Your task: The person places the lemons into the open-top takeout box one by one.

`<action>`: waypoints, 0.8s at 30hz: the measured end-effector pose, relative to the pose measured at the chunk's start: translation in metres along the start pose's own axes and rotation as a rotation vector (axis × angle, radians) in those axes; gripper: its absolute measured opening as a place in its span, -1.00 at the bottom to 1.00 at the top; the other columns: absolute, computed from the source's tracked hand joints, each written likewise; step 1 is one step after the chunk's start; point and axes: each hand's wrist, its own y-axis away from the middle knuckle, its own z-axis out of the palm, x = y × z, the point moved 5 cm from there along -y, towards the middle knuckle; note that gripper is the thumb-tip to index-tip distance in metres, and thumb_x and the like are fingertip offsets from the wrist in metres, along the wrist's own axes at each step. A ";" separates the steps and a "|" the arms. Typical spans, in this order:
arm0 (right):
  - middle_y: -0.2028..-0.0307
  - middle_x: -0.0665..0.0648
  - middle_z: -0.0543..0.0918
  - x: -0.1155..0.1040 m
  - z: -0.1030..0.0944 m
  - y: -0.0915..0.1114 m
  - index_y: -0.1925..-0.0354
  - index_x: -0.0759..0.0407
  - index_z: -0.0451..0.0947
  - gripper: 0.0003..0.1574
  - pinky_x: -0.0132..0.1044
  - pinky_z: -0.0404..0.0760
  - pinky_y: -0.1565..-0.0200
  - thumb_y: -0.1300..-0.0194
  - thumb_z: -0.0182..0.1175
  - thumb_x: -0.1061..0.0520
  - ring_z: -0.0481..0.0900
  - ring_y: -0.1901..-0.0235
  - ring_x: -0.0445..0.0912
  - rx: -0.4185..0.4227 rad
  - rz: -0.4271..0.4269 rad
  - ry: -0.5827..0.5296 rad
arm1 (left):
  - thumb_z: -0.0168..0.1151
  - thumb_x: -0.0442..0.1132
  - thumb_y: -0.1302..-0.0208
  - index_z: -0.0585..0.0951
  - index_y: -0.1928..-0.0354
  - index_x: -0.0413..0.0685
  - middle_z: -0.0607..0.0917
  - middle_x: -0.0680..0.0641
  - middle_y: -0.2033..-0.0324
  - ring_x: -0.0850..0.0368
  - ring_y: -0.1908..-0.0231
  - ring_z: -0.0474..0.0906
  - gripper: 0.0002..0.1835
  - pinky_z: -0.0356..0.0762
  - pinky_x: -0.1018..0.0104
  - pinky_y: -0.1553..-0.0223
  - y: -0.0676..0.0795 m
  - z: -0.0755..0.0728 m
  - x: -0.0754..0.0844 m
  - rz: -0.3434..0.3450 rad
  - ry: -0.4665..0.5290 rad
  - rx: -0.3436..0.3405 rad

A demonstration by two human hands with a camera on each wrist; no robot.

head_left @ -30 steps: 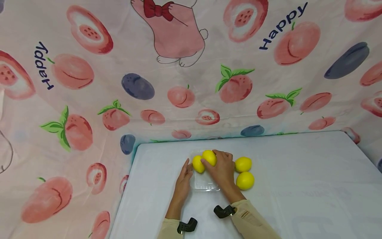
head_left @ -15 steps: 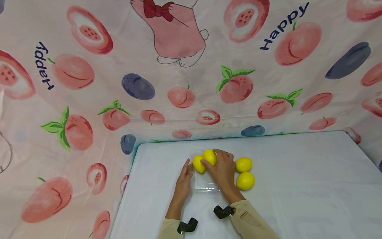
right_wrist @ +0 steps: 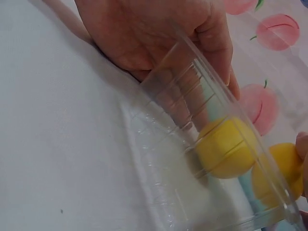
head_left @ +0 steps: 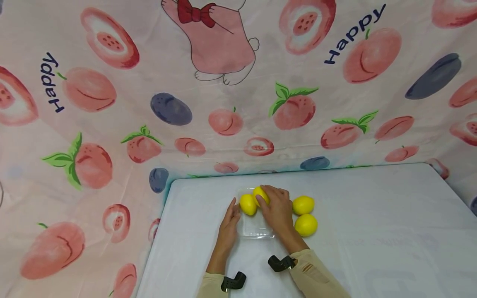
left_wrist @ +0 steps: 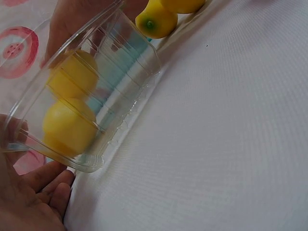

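A clear plastic container (head_left: 256, 237) sits on the white table with two yellow lemons at its far end. My right hand (head_left: 277, 208) reaches in over the right side and holds one lemon (head_left: 259, 195) between thumb and fingers. Beside it, touching or nearly so, lies the other lemon (head_left: 248, 205). Along the container's left wall rests my left hand (head_left: 229, 225), its fingers extended and relaxed. In the left wrist view, both lemons show through the clear wall, the nearer lemon (left_wrist: 70, 127) close to my left fingers (left_wrist: 45, 178).
Two more lemons, a far one (head_left: 303, 205) and a near one (head_left: 306, 225), lie on the table (head_left: 372, 231) just right of my right hand. A fruit-printed cloth (head_left: 223, 99) hangs behind the table and along its left side.
My right thumb has shifted slightly right across its lemon, and the fingers have moved a little over its top. My left hand, the container and the other lemons stay in place.
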 end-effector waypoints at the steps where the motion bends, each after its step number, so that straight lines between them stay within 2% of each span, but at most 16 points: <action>1: -0.30 0.09 0.60 0.000 0.000 0.000 -0.33 -0.04 0.55 -0.39 0.12 0.48 -0.22 -0.44 0.21 -0.23 0.43 -0.23 0.14 -0.005 0.004 0.002 | -0.14 -0.07 -0.61 0.16 -0.59 0.38 0.36 -0.04 -0.51 -0.09 -0.54 0.21 -0.43 0.06 -0.19 -0.55 0.000 0.000 0.000 0.004 0.001 -0.001; 14: -0.29 0.11 0.60 0.000 0.002 0.002 -0.30 0.04 0.54 -0.37 0.12 0.48 -0.23 -0.42 0.24 -0.23 0.42 -0.24 0.14 -0.014 0.036 0.027 | -0.12 -0.09 -0.61 0.17 -0.59 0.40 0.36 -0.06 -0.51 -0.09 -0.54 0.20 -0.42 0.04 -0.18 -0.56 0.000 -0.001 -0.002 0.004 0.018 0.000; 24: -0.25 0.14 0.63 -0.002 0.001 0.006 -0.26 0.08 0.57 -0.41 0.14 0.50 -0.20 -0.39 0.30 -0.16 0.46 -0.20 0.17 0.035 0.008 0.029 | -0.12 -0.09 -0.61 0.17 -0.58 0.46 0.34 -0.06 -0.52 -0.11 -0.55 0.17 -0.43 0.03 -0.19 -0.56 -0.001 -0.001 -0.003 -0.001 0.016 0.002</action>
